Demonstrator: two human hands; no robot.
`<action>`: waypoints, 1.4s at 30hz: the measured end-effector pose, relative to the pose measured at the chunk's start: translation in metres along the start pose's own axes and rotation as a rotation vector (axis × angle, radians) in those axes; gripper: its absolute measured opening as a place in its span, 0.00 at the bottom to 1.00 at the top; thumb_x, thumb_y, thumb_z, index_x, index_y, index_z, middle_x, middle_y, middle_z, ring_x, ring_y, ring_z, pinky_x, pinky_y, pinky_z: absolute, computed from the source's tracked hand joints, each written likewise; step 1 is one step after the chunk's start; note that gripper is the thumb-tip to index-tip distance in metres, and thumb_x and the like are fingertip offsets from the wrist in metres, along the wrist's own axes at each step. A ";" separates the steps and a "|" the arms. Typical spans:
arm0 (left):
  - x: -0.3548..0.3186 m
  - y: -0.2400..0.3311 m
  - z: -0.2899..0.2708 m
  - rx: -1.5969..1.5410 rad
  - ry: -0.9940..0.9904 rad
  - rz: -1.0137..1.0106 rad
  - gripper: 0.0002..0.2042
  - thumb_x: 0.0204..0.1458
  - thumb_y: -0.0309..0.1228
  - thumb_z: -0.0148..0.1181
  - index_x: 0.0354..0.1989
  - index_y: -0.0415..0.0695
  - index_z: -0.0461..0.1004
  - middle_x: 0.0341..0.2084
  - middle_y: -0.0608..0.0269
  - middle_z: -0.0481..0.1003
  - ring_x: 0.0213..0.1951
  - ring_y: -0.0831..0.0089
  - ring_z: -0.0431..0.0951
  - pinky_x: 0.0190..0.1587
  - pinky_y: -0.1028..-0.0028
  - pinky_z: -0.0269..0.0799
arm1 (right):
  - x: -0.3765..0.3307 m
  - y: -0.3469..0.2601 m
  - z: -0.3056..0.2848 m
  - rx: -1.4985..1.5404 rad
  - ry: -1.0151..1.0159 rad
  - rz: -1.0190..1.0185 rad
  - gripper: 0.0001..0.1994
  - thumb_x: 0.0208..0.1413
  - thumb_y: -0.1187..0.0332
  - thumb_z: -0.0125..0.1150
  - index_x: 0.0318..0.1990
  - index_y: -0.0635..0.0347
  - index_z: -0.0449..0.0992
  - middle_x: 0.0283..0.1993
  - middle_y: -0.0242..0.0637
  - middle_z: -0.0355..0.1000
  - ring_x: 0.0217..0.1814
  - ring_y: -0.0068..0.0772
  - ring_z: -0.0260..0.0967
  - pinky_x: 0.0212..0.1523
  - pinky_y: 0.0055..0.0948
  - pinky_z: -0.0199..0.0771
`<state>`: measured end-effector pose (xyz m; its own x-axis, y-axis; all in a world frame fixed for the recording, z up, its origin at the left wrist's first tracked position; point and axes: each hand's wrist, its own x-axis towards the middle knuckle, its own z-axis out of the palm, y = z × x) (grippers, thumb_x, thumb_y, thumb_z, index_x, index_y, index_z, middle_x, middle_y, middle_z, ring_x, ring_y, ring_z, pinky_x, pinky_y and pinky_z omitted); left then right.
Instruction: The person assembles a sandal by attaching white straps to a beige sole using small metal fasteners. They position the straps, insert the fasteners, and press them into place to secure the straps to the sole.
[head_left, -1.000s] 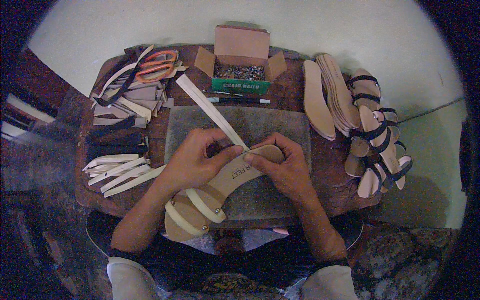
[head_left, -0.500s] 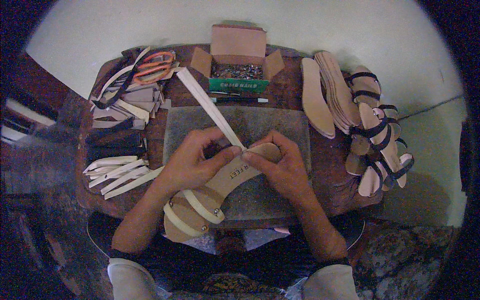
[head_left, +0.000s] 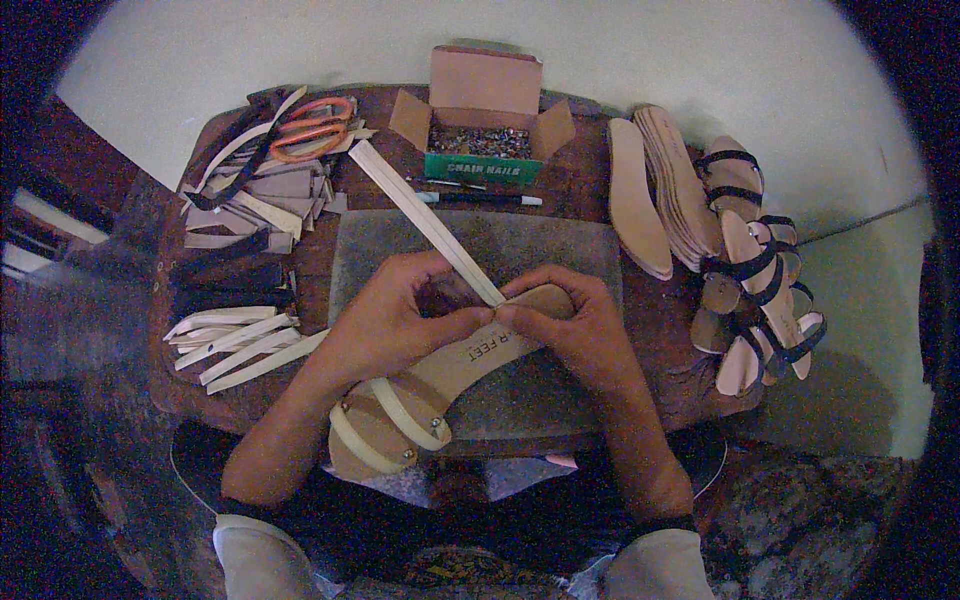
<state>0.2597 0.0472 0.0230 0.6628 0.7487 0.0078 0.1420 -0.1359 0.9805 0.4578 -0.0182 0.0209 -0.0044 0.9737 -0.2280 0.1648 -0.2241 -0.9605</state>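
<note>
Between my hands is a tan sandal (head_left: 462, 362) with two cream straps (head_left: 412, 412) across its toe end, fixed with small metal studs. My left hand (head_left: 395, 310) pinches a long cream strap (head_left: 425, 220) at the sandal's edge, near the heel; the strap's free part slants up and to the left. My right hand (head_left: 560, 325) grips the heel end, its thumb pressed down next to my left thumb. Both thumb tips meet where the strap touches the sole. The fingers beneath the sole are hidden.
A dark mat (head_left: 570, 250) lies under my hands. Behind it are a marker (head_left: 490, 199) and an open green box (head_left: 480, 165) of small metal pieces. Orange-handled scissors (head_left: 312, 130), scraps and cream straps (head_left: 240, 345) lie left; bare soles (head_left: 638, 200) and dark-strapped sandals (head_left: 755, 260) right.
Both thumbs have shifted slightly and press closer together at the strap's end. The sandal and strap have moved a little to the right with my hands.
</note>
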 end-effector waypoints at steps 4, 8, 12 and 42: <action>0.000 0.002 0.001 -0.067 -0.007 -0.096 0.10 0.48 0.27 0.63 0.38 0.37 0.76 0.29 0.63 0.78 0.32 0.79 0.77 0.35 0.77 0.73 | 0.001 0.004 0.001 -0.028 0.004 -0.043 0.11 0.46 0.68 0.68 0.37 0.59 0.77 0.31 0.29 0.74 0.34 0.19 0.70 0.35 0.21 0.70; 0.000 0.001 0.001 -0.036 -0.022 -0.080 0.10 0.49 0.26 0.62 0.39 0.38 0.75 0.30 0.63 0.78 0.33 0.79 0.77 0.37 0.77 0.73 | 0.001 0.004 0.002 -0.003 -0.012 -0.062 0.10 0.47 0.69 0.67 0.37 0.59 0.76 0.31 0.29 0.74 0.34 0.18 0.70 0.34 0.20 0.70; -0.001 -0.003 0.002 -0.080 -0.032 -0.087 0.10 0.49 0.25 0.62 0.39 0.39 0.75 0.31 0.64 0.77 0.35 0.78 0.76 0.39 0.76 0.73 | 0.000 0.007 0.001 -0.046 -0.016 -0.106 0.09 0.48 0.69 0.67 0.36 0.59 0.76 0.31 0.28 0.73 0.34 0.17 0.69 0.34 0.20 0.70; 0.000 -0.006 -0.006 -0.145 -0.146 -0.147 0.20 0.46 0.24 0.65 0.48 0.42 0.66 0.32 0.66 0.75 0.37 0.77 0.76 0.42 0.74 0.73 | 0.003 0.005 -0.005 -0.027 -0.086 -0.015 0.12 0.48 0.67 0.67 0.39 0.59 0.76 0.31 0.29 0.73 0.32 0.18 0.69 0.33 0.21 0.69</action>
<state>0.2544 0.0517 0.0183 0.7436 0.6503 -0.1556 0.1454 0.0700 0.9869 0.4638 -0.0165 0.0159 -0.0914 0.9694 -0.2276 0.1911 -0.2073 -0.9594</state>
